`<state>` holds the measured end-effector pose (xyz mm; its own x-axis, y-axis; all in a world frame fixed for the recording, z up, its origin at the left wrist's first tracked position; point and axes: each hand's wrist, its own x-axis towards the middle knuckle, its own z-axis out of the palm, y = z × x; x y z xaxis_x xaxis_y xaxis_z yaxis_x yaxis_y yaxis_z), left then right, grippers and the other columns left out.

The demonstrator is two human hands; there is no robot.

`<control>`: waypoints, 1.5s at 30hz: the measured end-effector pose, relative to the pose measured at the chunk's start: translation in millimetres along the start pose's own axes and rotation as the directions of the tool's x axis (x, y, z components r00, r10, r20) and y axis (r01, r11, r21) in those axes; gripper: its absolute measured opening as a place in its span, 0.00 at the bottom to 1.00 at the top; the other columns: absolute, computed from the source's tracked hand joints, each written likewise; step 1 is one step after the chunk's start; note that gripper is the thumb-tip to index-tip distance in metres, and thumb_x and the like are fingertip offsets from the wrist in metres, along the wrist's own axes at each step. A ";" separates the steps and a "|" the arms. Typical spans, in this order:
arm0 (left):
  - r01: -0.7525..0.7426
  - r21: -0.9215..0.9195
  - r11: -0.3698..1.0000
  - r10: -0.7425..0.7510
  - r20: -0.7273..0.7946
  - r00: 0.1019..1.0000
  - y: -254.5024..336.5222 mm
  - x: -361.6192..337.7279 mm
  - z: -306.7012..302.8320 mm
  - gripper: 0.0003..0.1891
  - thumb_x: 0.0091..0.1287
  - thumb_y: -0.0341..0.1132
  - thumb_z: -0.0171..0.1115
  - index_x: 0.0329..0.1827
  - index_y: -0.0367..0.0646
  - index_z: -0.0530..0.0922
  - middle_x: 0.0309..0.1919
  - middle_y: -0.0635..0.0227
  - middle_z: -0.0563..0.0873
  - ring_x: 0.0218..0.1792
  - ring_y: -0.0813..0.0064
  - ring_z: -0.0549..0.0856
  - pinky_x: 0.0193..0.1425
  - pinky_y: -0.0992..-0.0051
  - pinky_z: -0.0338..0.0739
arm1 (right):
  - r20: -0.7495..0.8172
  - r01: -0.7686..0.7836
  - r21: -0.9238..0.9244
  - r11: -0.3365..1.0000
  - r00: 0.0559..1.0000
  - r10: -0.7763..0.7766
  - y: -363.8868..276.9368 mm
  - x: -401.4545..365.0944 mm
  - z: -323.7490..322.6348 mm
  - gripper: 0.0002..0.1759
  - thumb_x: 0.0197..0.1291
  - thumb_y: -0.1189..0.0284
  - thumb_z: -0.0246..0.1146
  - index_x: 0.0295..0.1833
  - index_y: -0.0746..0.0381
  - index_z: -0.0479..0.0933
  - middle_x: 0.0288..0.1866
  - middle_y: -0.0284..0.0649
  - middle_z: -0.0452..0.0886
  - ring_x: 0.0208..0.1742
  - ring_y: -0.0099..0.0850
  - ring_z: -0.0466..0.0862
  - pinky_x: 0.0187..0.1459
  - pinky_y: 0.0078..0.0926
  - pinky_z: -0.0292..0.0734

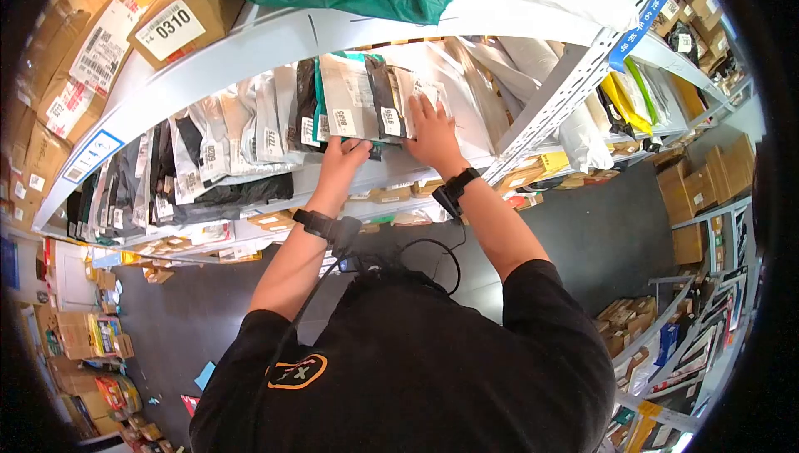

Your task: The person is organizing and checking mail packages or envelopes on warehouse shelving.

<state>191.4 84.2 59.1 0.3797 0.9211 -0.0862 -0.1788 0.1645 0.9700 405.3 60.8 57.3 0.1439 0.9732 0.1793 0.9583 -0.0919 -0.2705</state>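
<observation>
Your left hand curls at the lower edge of the grey mailer, which stands packed in a row; whether it pinches, I cannot tell. Your right hand lies spread to the grey mailer's right, beyond the black mailer, probably steadying its neighbours. Left of the grey mailer, pale mailers stand on edge, seemingly so their number labels stay readable.

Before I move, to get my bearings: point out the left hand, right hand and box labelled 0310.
Left hand (339, 166), head view: its back.
Right hand (434, 141), head view: its back.
Box labelled 0310 (172, 30), head view: its numbered face.
</observation>
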 end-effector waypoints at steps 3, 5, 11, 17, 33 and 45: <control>-0.015 -0.051 0.999 0.015 -0.001 1.000 2.7 12.7 10.1 0.24 0.69 0.34 0.64 0.65 0.38 0.67 0.54 0.60 0.80 0.51 0.71 0.81 0.56 0.69 0.77 | -0.026 0.001 0.016 1.000 1.000 -0.001 -0.3 -3.4 3.5 0.53 0.50 0.60 0.73 0.79 0.53 0.53 0.79 0.48 0.56 0.77 0.60 0.57 0.67 0.70 0.59; -0.041 -0.039 0.998 0.041 -0.009 0.999 5.7 24.9 12.9 0.26 0.69 0.34 0.64 0.67 0.38 0.65 0.55 0.62 0.80 0.50 0.73 0.81 0.53 0.71 0.79 | -0.039 0.002 0.012 1.000 0.999 -0.001 -0.1 -1.6 5.9 0.53 0.49 0.59 0.74 0.79 0.53 0.53 0.79 0.49 0.57 0.76 0.60 0.58 0.67 0.69 0.60; -0.025 -0.241 0.970 0.006 -0.080 0.997 16.4 38.3 27.6 0.22 0.74 0.37 0.57 0.67 0.38 0.68 0.61 0.57 0.77 0.59 0.62 0.79 0.58 0.59 0.79 | -0.060 -0.027 -0.053 0.998 0.998 0.024 -10.9 -0.2 2.5 0.56 0.47 0.56 0.75 0.79 0.54 0.53 0.78 0.50 0.59 0.74 0.61 0.62 0.65 0.68 0.64; -0.012 -0.145 0.989 -0.006 -0.122 0.992 13.0 61.1 33.1 0.20 0.76 0.33 0.51 0.67 0.35 0.66 0.59 0.54 0.78 0.55 0.58 0.83 0.53 0.60 0.85 | -0.097 0.016 -0.075 0.997 0.995 -0.024 -0.4 3.4 1.7 0.56 0.45 0.60 0.75 0.79 0.54 0.54 0.76 0.51 0.62 0.72 0.59 0.66 0.65 0.61 0.68; 0.021 -0.212 0.977 -0.037 -0.071 0.997 -28.6 53.4 116.9 0.21 0.71 0.31 0.55 0.65 0.32 0.69 0.55 0.57 0.79 0.51 0.62 0.83 0.50 0.62 0.87 | -0.102 0.184 0.170 0.968 0.980 -0.169 92.8 -15.2 -40.0 0.49 0.49 0.68 0.71 0.76 0.62 0.56 0.72 0.57 0.65 0.69 0.55 0.68 0.67 0.43 0.69; -0.037 -0.108 0.993 0.015 -0.197 0.980 -62.3 57.6 102.2 0.22 0.73 0.25 0.48 0.69 0.36 0.65 0.62 0.55 0.75 0.56 0.61 0.81 0.50 0.61 0.88 | -0.006 0.206 -0.002 0.979 0.979 -0.206 93.3 -7.4 -24.6 0.43 0.56 0.74 0.61 0.78 0.55 0.56 0.77 0.53 0.59 0.69 0.63 0.67 0.62 0.57 0.72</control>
<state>317.1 90.9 16.9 0.1903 0.9750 -0.1148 -0.2895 0.1674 0.9424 499.7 39.9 54.0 -0.0551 0.9699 0.2370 0.9678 0.1103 -0.2262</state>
